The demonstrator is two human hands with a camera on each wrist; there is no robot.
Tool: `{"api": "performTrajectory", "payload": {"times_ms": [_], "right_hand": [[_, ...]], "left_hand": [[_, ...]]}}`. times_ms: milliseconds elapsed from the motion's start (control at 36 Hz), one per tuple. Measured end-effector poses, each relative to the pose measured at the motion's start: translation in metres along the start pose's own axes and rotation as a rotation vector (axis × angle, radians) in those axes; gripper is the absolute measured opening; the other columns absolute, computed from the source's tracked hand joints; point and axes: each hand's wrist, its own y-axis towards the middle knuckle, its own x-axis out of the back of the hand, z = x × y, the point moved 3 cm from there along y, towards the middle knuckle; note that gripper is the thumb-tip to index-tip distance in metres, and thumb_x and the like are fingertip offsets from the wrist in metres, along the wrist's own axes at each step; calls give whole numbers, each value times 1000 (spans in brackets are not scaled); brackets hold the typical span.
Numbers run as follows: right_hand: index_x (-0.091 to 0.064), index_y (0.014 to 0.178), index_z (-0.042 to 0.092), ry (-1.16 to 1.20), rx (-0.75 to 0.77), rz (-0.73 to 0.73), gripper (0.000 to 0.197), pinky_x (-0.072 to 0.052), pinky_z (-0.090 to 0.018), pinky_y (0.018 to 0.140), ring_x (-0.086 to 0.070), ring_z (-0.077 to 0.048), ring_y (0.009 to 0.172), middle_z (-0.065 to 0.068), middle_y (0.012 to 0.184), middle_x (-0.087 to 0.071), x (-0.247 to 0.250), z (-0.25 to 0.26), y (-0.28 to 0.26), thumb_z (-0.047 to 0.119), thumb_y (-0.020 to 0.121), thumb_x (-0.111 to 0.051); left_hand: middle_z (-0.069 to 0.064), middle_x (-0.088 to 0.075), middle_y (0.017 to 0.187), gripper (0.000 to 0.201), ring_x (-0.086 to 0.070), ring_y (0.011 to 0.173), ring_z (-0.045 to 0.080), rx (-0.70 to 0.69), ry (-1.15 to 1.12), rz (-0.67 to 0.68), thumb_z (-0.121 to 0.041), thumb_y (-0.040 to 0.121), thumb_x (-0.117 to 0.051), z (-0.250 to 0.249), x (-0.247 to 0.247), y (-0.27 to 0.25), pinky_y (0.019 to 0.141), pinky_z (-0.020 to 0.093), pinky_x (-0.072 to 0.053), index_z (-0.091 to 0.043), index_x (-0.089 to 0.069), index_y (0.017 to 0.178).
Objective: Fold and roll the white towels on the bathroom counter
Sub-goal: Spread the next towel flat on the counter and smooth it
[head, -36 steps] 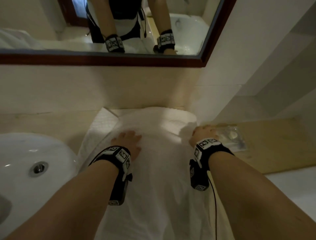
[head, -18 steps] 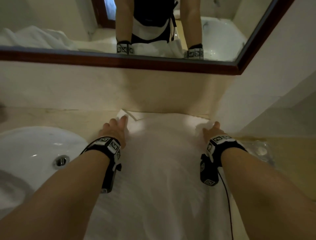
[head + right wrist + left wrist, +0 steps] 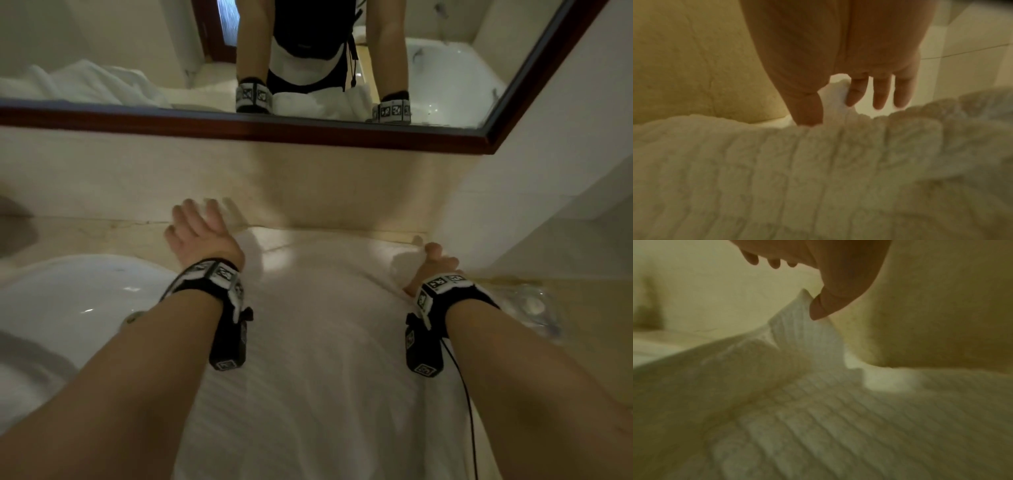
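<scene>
A white ribbed towel (image 3: 325, 342) lies spread lengthwise on the beige counter (image 3: 113, 236), from the wall toward me. My left hand (image 3: 198, 233) is at its far left corner, raised a little off the counter. In the left wrist view the thumb (image 3: 826, 308) presses the lifted towel corner (image 3: 803, 324) against a finger hidden behind it, while the other fingers are spread. My right hand (image 3: 435, 263) is at the far right corner. There the thumb and forefinger pinch the towel edge (image 3: 835, 95), and the other fingers hang straight.
A white sink (image 3: 68, 301) sits left of the towel. A clear plastic-wrapped item (image 3: 527, 305) lies on the counter to the right. The wall and the dark mirror frame (image 3: 274, 128) stand just behind. The mirror reflects a crumpled white towel (image 3: 85, 82).
Both hands moved from the towel's middle out to its far corners. The left hand has since lifted its corner off the counter.
</scene>
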Motion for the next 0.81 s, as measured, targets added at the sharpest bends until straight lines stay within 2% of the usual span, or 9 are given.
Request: {"api": "performTrajectory", "payload": {"times_ms": [56, 139, 250, 389, 500, 556, 639, 694, 806], "right_hand": [[-13, 138, 28, 83, 6, -8, 81, -38, -50, 103, -40, -38, 120, -12, 130, -22, 0, 2, 4, 43, 77, -64], [-15, 141, 26, 192, 0, -28, 77, -41, -45, 97, -42, -39, 119, -13, 133, -23, 9, -1, 7, 47, 82, -61], [-21, 147, 21, 153, 4, 24, 52, -33, -47, 108, -33, -39, 130, -19, 147, -19, 21, 0, 16, 29, 99, -37], [-35, 143, 8, 67, 59, 101, 51, -35, -36, 109, -39, -30, 133, -13, 147, -37, 27, -3, 18, 28, 98, -47], [-46, 131, -2, 160, 55, -85, 40, -40, -38, 104, -47, -35, 124, -22, 136, -46, 48, -1, 25, 14, 94, -49], [-46, 128, -3, 302, 80, -199, 34, -39, -34, 99, -47, -35, 121, -23, 134, -45, 52, 1, 30, 5, 95, -41], [-24, 145, 12, 449, 144, -207, 59, -36, -33, 103, -39, -32, 128, -15, 152, -15, 42, 7, 27, 6, 92, -48], [-14, 148, 26, 303, 180, -147, 75, -33, -34, 107, -33, -30, 134, -8, 157, 2, 30, 13, 18, 18, 89, -58], [-29, 144, 29, -239, 477, -10, 62, -22, -35, 116, -21, -27, 141, -3, 153, -19, -7, 32, -5, 37, 89, -55]], "left_hand": [[13, 11, 156, 76, 9, 145, 31, -147, 100, 103, -19, 89, -41, -22, -6, -8, 119, 43, 0, -19, 5, 149], [8, 11, 157, 70, 7, 146, 28, -342, 137, 274, -26, 91, -41, -47, -28, -27, 118, 42, -1, -29, -3, 149], [9, 14, 157, 60, 11, 145, 32, -318, 245, 364, -38, 98, -29, -47, -52, -42, 116, 46, 2, -30, 0, 150], [9, -16, 150, 57, -22, 135, 26, -385, 360, 190, -24, 95, -29, -48, -45, -33, 110, 38, -21, -12, -14, 149], [10, -34, 141, 42, -41, 128, 28, -298, 268, 390, -25, 101, -28, -44, -22, -21, 104, 38, -38, -13, -29, 141], [11, -26, 149, 48, -35, 135, 31, -284, 179, 464, -32, 103, -26, -39, -14, -15, 108, 43, -35, -12, -22, 146], [7, -10, 158, 54, -28, 139, 32, -208, 50, 502, -32, 102, -28, -33, -10, -9, 111, 43, -31, -19, -11, 151], [6, 3, 159, 57, -32, 136, 33, -203, 31, 488, -19, 100, -36, -31, -13, -10, 111, 43, -33, -26, -11, 151], [6, 26, 154, 69, -23, 136, 34, -298, 191, 434, -13, 88, -53, -25, -21, -10, 109, 43, -33, -29, -16, 145]]}}
